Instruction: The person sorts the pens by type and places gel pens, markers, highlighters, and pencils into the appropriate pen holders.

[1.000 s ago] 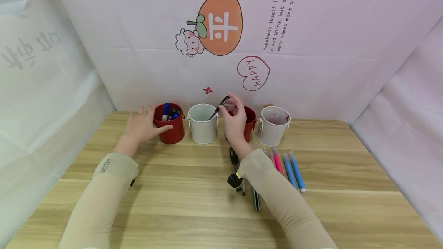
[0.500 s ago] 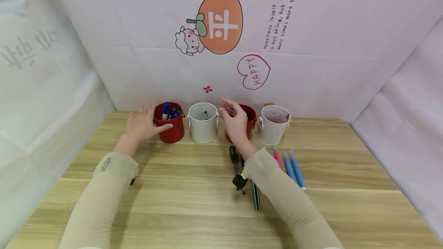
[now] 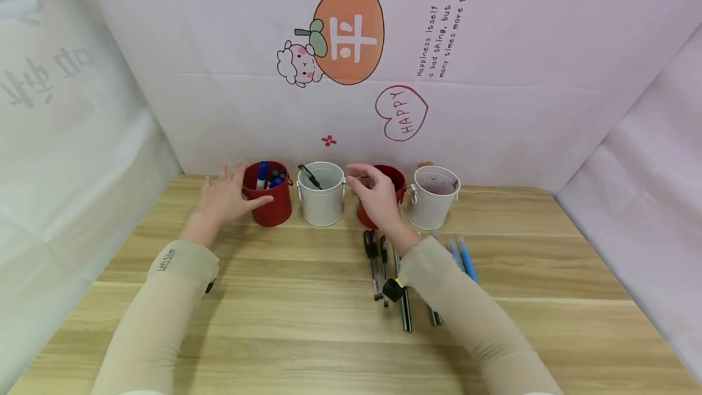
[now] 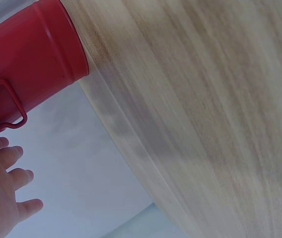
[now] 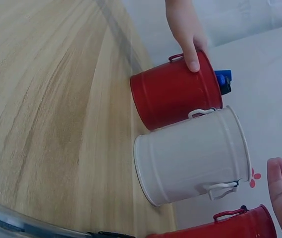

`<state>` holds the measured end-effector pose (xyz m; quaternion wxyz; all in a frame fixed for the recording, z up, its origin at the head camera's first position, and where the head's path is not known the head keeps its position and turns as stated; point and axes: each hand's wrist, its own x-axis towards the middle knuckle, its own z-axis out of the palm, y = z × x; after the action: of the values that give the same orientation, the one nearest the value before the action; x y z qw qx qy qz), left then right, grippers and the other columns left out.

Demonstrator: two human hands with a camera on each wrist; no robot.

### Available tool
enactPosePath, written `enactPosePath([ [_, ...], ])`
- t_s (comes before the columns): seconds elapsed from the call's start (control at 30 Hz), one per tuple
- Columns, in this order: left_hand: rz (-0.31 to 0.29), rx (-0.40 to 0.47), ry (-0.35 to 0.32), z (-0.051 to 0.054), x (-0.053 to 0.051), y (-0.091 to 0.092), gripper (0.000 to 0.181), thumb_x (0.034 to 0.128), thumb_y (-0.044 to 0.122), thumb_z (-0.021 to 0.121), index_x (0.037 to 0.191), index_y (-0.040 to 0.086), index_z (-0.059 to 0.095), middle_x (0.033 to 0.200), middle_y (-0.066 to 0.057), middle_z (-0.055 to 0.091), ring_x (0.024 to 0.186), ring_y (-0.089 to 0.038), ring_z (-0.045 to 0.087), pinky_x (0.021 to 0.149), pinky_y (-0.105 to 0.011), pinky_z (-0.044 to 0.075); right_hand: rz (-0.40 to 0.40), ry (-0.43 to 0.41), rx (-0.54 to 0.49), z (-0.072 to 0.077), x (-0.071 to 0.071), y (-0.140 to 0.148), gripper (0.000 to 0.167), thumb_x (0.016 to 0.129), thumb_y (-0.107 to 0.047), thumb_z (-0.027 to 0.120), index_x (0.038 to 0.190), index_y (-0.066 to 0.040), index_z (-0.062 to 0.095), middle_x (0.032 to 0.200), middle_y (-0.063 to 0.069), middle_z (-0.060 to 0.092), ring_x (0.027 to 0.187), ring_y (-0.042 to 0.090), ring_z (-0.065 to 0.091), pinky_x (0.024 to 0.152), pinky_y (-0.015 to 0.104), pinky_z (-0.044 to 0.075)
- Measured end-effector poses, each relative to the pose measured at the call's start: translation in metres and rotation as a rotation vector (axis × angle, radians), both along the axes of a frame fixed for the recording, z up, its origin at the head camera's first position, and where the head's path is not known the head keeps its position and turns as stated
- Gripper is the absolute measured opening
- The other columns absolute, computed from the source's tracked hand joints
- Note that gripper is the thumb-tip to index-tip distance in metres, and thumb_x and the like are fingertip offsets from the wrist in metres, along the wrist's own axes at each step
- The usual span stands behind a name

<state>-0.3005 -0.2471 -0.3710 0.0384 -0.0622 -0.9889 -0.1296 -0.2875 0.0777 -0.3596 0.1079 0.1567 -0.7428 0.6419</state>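
At the left, my left hand [image 3: 222, 200] rests on a red bucket [image 3: 272, 209], fingers spread beside its rim. Its thumb [image 5: 192, 60] lies across the bucket's side in the right wrist view. Blue-capped markers [image 3: 262, 174] stand inside. To the right of it is a white bucket [image 3: 322, 207], where a black gel pen [image 3: 309, 177] leans against the rim. My right hand [image 3: 379, 197] hovers by that bucket's right side, in front of a second red bucket [image 3: 366, 217], partly hiding it. The fingers bend loosely with nothing between them.
Another white bucket [image 3: 430, 207] ends the row on the right. Several black pens [image 3: 375, 267] and dark green-grey pens [image 3: 405, 313] lie on the wooden table [image 3: 285, 297]. Blue markers [image 3: 466, 258] are partly under the right forearm. A printed cloth [image 3: 219, 114] hangs behind.
The right hand has let go of the black pen, which now leans in the white bucket. That hand has moved slightly down and right; the left hand stays on the red bucket.
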Motion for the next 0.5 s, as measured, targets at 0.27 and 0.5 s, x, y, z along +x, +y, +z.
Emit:
enactPosePath([
  [0.27,-0.002,-0.001,0.002,0.001,-0.001,-0.001,0.118,0.0878,0.081,0.053,0.162,-0.001,0.012,0.164,-0.031,0.018,0.151,-0.053,0.009,0.116,-0.074,0.006,0.071,-0.015,0.098,0.007,0.01,0.01,0.027,0.102,-0.008,0.064,0.127,0.002,0.067,0.119,0.019,0.068,0.1,0.031,0.064,0.086,0.03,0.058],
  [0.5,-0.007,-0.01,0.002,0.0,-0.001,-0.001,0.119,0.0873,0.083,0.05,0.162,-0.001,0.012,0.164,-0.031,0.018,0.151,-0.052,0.009,0.116,-0.074,0.008,0.11,-0.017,0.181,0.002,0.018,0.02,0.026,0.102,-0.005,0.062,0.126,0.003,0.066,0.121,0.021,0.069,0.104,0.034,0.067,0.091,0.048,0.058],
])
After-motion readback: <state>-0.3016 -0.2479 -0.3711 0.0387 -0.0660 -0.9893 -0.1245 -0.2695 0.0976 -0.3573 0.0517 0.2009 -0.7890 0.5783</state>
